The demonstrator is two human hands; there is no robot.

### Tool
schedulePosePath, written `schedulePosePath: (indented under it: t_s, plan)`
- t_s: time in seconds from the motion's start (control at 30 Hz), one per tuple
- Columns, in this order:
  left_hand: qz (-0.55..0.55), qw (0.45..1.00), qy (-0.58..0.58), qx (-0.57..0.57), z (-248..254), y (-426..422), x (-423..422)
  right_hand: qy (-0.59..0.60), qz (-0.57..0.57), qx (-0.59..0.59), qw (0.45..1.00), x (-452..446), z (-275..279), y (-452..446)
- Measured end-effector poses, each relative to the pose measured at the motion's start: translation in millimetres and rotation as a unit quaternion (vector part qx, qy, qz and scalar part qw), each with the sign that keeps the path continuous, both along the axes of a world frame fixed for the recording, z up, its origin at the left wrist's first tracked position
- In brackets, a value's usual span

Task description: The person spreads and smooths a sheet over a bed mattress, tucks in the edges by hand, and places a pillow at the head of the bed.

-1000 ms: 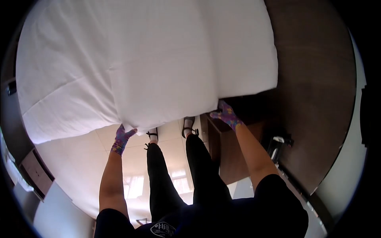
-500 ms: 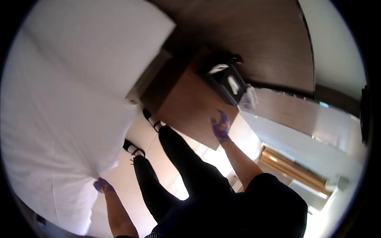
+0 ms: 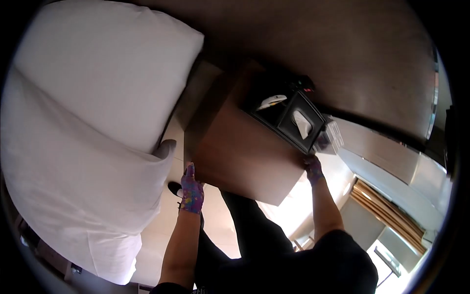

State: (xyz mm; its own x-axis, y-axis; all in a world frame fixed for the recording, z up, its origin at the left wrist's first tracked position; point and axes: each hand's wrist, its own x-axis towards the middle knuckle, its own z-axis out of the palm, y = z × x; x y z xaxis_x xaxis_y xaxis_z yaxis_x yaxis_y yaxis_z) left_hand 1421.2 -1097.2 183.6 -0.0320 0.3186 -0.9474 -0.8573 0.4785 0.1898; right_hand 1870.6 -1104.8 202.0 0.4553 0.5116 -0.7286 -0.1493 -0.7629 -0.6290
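Note:
A brown wooden nightstand (image 3: pixel 247 152) stands in front of me, beside the bed. My left hand (image 3: pixel 192 192), in a purple patterned glove, grips its left front edge, thumb up along the side. At the opposite edge my right hand (image 3: pixel 314 169), gloved alike, is closed on the nightstand, its fingertips partly hidden. A black tissue box (image 3: pixel 302 122) with a white tissue showing sits on the top, close to my right hand. Next to it are a clear plastic holder (image 3: pixel 330 138) and a black compartment with a white item (image 3: pixel 272 102).
On the left lies a bed with a white sheet (image 3: pixel 83 176) and a white pillow (image 3: pixel 117 68). A dark wooden panel (image 3: pixel 362 59) rises behind the nightstand. My legs and a shoe (image 3: pixel 175 189) are below on the pale floor. Tan curtains (image 3: pixel 387 215) hang at lower right.
My left hand has let go of the white sheet and moved right to the nightstand's edge. My right hand has gone from above the top to its right edge.

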Motion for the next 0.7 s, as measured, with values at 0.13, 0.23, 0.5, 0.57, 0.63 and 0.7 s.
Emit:
schedulePosePath:
  t_s: [0.13,0.23,0.5,0.57,0.63,0.7]
  plan:
    - [0.002,0.999,0.047,-0.009,18,11,2,0.023,-0.025,0.043,0.998,4,2,-4]
    - [0.062,0.996,0.008,0.056,-26,-11,3,0.071,0.066,0.06,0.993,0,13,0]
    - [0.114,0.987,0.105,0.051,-51,-19,35,0.102,0.138,0.119,0.978,48,-23,-10]
    - [0.033,0.992,0.123,-0.017,-5,-2,36,0.086,0.138,0.08,0.984,71,-33,-18]
    - [0.027,0.991,0.125,-0.029,4,-5,32,0.087,0.097,-0.019,0.991,109,-74,-13]
    - [0.013,0.993,0.119,-0.022,-2,-10,25,0.015,0.268,-0.063,0.961,111,-71,-6]
